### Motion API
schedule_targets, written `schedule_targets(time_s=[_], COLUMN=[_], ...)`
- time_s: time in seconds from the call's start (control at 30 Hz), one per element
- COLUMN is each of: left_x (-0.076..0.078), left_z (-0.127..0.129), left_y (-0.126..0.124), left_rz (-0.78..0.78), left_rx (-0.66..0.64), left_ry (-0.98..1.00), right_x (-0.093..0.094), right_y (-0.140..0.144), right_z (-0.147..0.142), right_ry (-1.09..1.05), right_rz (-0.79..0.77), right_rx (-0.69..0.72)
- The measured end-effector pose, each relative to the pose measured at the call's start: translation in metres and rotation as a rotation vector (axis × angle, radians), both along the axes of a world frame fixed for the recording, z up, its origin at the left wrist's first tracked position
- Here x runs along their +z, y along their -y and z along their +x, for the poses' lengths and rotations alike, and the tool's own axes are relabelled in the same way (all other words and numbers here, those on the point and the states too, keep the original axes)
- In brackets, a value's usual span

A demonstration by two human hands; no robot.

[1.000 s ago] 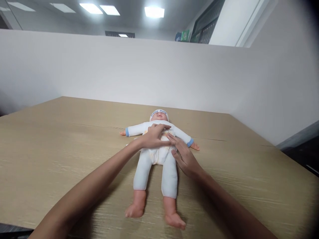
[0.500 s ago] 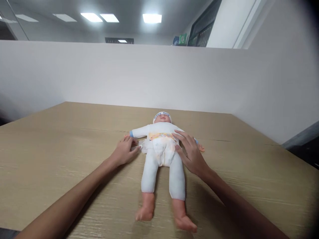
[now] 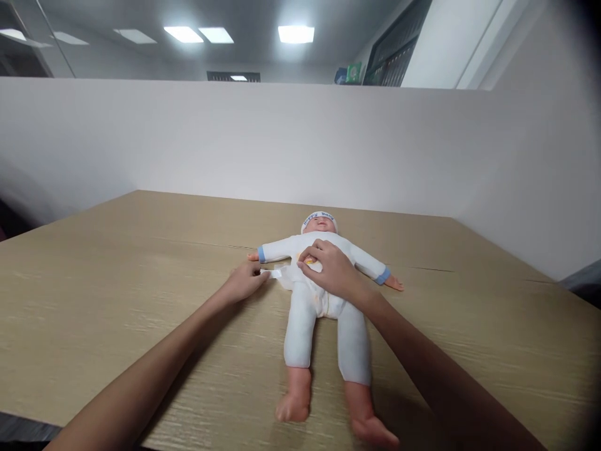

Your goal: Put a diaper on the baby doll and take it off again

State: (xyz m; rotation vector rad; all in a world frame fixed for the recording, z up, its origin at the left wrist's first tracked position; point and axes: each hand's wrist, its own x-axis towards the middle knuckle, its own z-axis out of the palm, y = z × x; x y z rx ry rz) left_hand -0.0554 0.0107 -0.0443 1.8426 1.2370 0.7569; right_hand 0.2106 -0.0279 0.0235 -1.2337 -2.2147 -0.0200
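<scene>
A baby doll [image 3: 300, 332] in a white suit and a lettered headband lies on its back, feet towards me. A white diaper [image 3: 323, 305] with orange print is around its hips. My left hand [image 3: 245, 280] is at the doll's left-of-view side, thumb and fingers pinched on the diaper's white side tab, which is stretched outward over the table. My right hand [image 3: 328, 266] lies across the diaper's front. Its thumb and forefinger curl into a loop, tips together at the front panel's left edge, with orange print showing between them. The hand hides much of the panel.
The doll rests on a wide wood-grain table [image 3: 141, 300] with a seam running across it. Behind the table stands a low white wall [image 3: 235, 144] topped by glass. A dark object [image 3: 585, 285] is beyond the right table edge.
My right hand has moved left from the diaper's right side across its front, fingers curling in. My left hand now draws the tab outward more plainly. The view has shifted slightly.
</scene>
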Motion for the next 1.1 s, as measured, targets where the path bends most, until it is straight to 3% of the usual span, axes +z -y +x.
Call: schedule_targets(time_s=[0.2,0.33,0.47,0.57,0.73,0.83,0.93,1.1], left_x=[0.024,0.04,0.045,0.039,0.012,0.0,-0.005,-0.004], left_z=[0.021,0.054,0.086,0.096,0.092,0.09,0.09,0.093], left_y=[-0.004,-0.011,-0.009,-0.007,-0.012,-0.016,-0.017,-0.018], left_rz=[0.042,0.064,0.08,0.119,0.079,0.106,0.103,0.083], left_rx=[-0.02,-0.074,-0.179,-0.223,-0.072,-0.094,-0.126,-0.068], left_ry=[0.172,0.244,0.298,0.348,0.558,0.525,0.507,0.487], right_x=[-0.002,0.0,-0.003,-0.006,-0.005,-0.003,-0.003,-0.007], right_y=[-0.003,-0.003,-0.006,-0.008,-0.006,-0.003,-0.003,-0.008], right_z=[0.006,0.006,0.006,0.004,0.002,0.002,0.003,0.006], right_ry=[-0.11,-0.183,-0.238,-0.258,-0.326,-0.352,-0.366,-0.387], right_rz=[-0.102,-0.181,-0.215,-0.189,-0.187,-0.197,-0.201,-0.154], right_rx=[0.033,0.031,-0.01,-0.069,-0.094,-0.09,-0.104,-0.125])
